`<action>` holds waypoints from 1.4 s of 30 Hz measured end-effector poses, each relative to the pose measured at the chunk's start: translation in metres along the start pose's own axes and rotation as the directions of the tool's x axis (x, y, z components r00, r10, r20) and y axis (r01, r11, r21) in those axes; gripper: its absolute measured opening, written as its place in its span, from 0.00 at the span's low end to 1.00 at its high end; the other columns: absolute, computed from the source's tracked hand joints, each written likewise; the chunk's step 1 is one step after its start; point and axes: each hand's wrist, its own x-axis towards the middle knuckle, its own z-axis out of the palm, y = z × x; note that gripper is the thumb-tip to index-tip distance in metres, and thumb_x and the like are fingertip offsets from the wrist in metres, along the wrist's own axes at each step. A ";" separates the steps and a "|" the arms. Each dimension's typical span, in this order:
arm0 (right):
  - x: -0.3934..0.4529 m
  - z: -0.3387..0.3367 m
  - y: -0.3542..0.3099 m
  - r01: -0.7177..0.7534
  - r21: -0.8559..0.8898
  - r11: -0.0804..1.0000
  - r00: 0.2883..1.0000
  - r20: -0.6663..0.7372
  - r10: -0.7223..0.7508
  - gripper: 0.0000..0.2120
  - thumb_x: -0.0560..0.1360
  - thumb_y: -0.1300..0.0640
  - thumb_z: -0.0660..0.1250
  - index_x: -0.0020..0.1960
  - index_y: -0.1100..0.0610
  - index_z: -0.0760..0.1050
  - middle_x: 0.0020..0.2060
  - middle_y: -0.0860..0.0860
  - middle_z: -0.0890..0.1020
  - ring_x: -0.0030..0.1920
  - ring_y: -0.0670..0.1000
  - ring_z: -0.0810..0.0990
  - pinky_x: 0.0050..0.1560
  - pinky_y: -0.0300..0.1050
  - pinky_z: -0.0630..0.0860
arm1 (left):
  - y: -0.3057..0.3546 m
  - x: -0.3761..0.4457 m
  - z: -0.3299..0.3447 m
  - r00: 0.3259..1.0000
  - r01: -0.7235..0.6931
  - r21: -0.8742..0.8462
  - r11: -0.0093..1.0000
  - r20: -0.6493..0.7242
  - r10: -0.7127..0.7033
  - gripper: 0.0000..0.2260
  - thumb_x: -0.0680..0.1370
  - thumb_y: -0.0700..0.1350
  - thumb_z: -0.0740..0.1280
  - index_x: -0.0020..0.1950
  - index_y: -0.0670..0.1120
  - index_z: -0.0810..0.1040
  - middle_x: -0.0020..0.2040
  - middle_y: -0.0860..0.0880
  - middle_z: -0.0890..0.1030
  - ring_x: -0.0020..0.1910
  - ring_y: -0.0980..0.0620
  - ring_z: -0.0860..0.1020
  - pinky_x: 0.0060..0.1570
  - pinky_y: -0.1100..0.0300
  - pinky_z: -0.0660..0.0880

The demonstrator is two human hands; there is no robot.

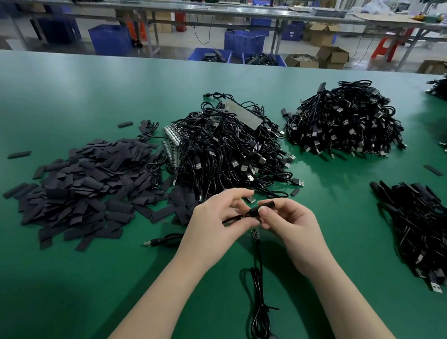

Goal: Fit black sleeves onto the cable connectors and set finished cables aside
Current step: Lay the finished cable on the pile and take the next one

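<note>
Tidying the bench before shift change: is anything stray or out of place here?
Yes. A few sleeves lie apart from the sleeve pile: two at its far left, one on the right. A lone cable lies near the left hand. Nothing looks damaged.

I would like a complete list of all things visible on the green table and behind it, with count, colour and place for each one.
flat black sleeves: one large loose pile, black, table left.
tangled black USB cables: one heap, black, table centre.
second heap of black USB cables: one, black, right of centre.
sleeved black cables: one pile, black, table right.
green table: one, green, foreground.
blue plastic crates: several, blue, floor behind.
cardboard boxes: several, brown, floor behind.
black sleeve being fitted: one, black, held between both hands.
thin black cable: one, black, hanging below the hands.
left hand: one, pinches the cable.
right hand: one, pinches the sleeve.
</note>
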 end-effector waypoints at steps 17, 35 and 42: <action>0.000 0.009 0.002 -0.046 0.186 0.981 0.997 -0.060 0.058 0.08 0.66 0.50 0.75 0.44 0.50 0.85 0.39 0.54 0.86 0.39 0.49 0.85 0.41 0.38 0.79 | 0.003 -0.003 0.002 0.985 -0.030 0.214 0.976 -0.158 0.064 0.08 0.72 0.47 0.76 0.50 0.53 0.86 0.43 0.60 0.84 0.44 0.66 0.80 0.45 0.72 0.74; 0.000 0.014 0.012 -0.057 0.195 0.979 0.996 -0.059 0.070 0.11 0.65 0.50 0.77 0.45 0.54 0.86 0.33 0.51 0.84 0.34 0.46 0.79 0.38 0.37 0.76 | 0.005 -0.005 0.004 0.979 -0.100 0.296 0.950 -0.143 0.148 0.09 0.73 0.42 0.75 0.52 0.52 0.86 0.45 0.58 0.85 0.47 0.62 0.80 0.47 0.65 0.76; 0.001 0.018 0.015 -0.063 0.185 0.981 0.994 -0.080 0.079 0.12 0.64 0.48 0.78 0.43 0.54 0.86 0.34 0.51 0.83 0.34 0.48 0.75 0.38 0.39 0.75 | 0.005 -0.008 0.005 0.955 -0.184 0.357 0.916 -0.154 0.252 0.08 0.74 0.41 0.73 0.52 0.48 0.86 0.44 0.56 0.85 0.46 0.60 0.81 0.47 0.64 0.76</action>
